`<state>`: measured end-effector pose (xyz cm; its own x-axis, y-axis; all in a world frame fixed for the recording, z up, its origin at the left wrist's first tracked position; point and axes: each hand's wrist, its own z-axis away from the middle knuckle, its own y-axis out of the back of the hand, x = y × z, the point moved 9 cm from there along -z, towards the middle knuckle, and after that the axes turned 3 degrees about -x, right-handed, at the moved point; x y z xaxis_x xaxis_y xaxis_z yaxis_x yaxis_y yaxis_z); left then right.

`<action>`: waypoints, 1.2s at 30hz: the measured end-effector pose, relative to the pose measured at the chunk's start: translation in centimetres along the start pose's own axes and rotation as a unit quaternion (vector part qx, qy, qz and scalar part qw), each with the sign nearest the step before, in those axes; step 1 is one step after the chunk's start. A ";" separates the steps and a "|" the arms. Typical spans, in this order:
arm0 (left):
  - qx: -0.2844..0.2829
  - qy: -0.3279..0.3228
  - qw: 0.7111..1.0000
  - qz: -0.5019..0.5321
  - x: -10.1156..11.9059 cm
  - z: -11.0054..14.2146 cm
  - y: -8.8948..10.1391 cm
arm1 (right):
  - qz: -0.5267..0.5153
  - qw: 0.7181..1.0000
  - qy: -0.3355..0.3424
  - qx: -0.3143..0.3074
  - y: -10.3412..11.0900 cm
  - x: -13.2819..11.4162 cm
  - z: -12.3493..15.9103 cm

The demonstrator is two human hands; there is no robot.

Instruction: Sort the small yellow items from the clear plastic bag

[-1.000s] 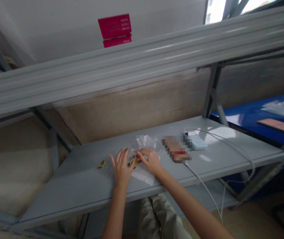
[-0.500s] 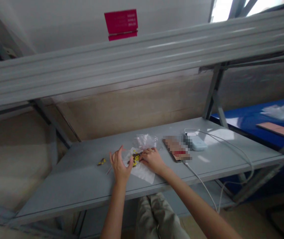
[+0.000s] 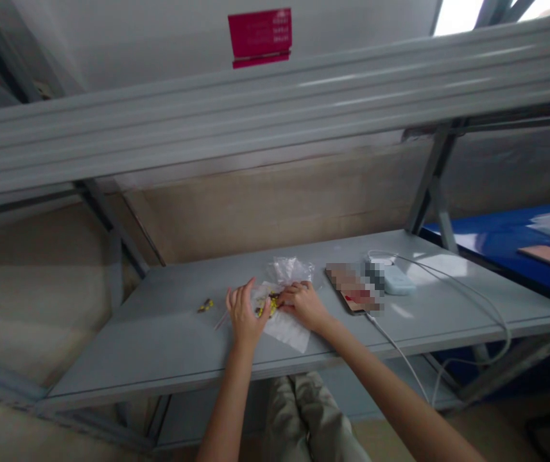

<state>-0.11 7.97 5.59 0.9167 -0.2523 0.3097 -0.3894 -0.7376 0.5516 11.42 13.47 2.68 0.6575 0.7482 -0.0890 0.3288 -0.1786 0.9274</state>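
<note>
Small yellow-and-dark pieces (image 3: 273, 304), probably light, best side-pinched, are lying between half-open, seemingly empty left hand (image 3: 246, 319) and curled right hand (image 3: 307, 305), its hold unclear.

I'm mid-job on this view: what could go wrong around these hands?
1. The small yellow-and-dark pieces lie loose between the left hand and right hand, on a thin white sheet; a bump or tug could scatter them.
2. The separate cluster beyond the left hand could be overlooked or knocked away.
3. The white cable runs from the phone over the table's front edge, near the right forearm; a snag might drag the phone.
</note>
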 end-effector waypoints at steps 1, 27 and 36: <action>-0.002 0.000 1.000 0.000 0.0 0.0 0.0 | 0.001 1.000 0.002 -0.004 -0.1 -0.1 0.0; -0.018 -0.020 1.000 0.006 0.7 0.0 -0.2 | -0.160 0.975 -0.079 0.134 6.1 0.9 -0.4; 0.021 0.004 0.999 0.025 -0.1 0.0 0.7 | 0.001 0.991 -0.135 -0.020 -0.1 3.8 2.0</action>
<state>-0.50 7.51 5.89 0.8953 -0.2851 0.3424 -0.4310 -0.7492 0.5030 15.24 15.00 1.48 0.8177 0.5480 -0.1760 0.3030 -0.1499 0.9411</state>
